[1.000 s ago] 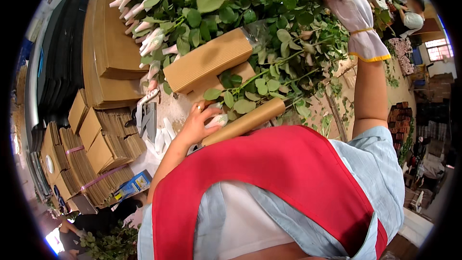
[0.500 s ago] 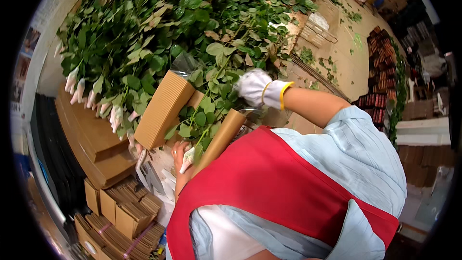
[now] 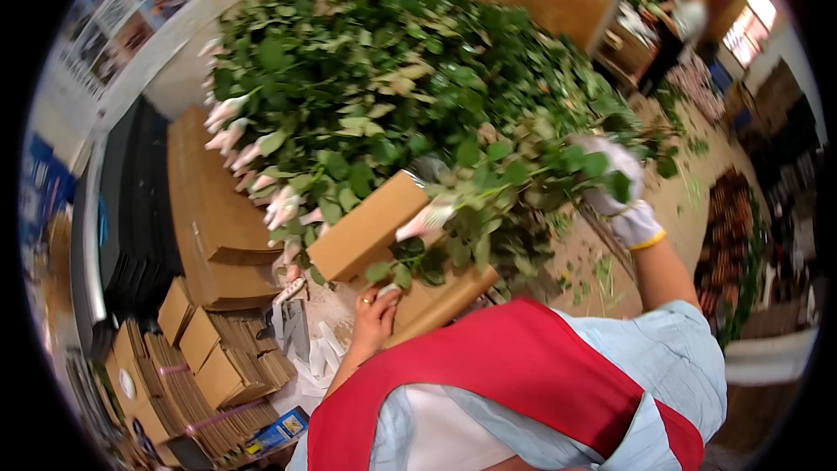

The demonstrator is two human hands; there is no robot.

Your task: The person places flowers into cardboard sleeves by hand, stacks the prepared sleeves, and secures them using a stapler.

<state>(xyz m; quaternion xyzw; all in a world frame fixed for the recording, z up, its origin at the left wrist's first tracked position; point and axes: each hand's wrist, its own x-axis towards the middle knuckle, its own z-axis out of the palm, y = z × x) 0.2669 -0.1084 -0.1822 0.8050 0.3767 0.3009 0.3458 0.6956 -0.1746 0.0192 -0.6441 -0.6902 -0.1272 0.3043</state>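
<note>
White-gloved, your right hand (image 3: 621,162) grips a rose (image 3: 514,173) toward the stem end — long axis runs left, bud (image 3: 425,220) beside the box (image 3: 366,231), nearer your left hand (image 3: 373,318). That one's bare, at the cardboard's (image 3: 423,301) left edge — can't tell if it's gripping.

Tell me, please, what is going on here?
Someone is handling cut flowers. The gloved right hand holds a leafy flower, its pale bud pointing left above the brown paper. The bare left hand is at the paper's left end; its grip is unclear. A cardboard wrap lies just beyond, and a big leafy pile stands behind it. Another person is at upper right.
</note>
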